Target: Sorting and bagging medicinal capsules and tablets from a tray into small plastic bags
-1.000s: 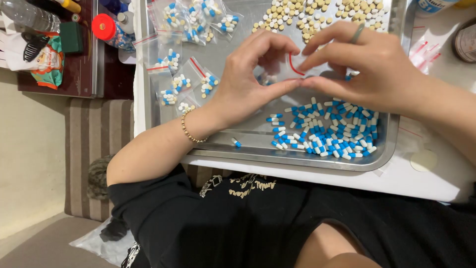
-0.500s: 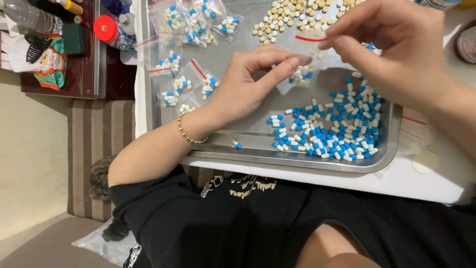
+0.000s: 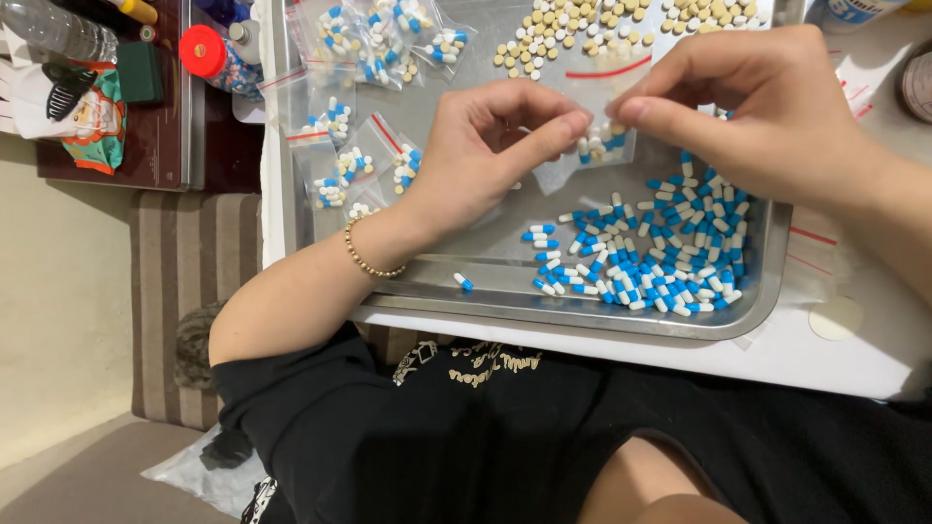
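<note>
My left hand (image 3: 485, 155) and right hand (image 3: 767, 116) each pinch the small clear plastic zip bag with a red strip (image 3: 602, 107), both grips closed on it above the shallow steel tray (image 3: 485, 277). I keep its mouth level so its capsules stay low, over the loose blue-and-white capsules (image 3: 650, 252).

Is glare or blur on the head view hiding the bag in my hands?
Head view: even light, soft sheen on the steel tray, no harsh glare; small clear bag pinched by left hand and right hand, its edges faint; blue-and-white capsules sharp.
</note>
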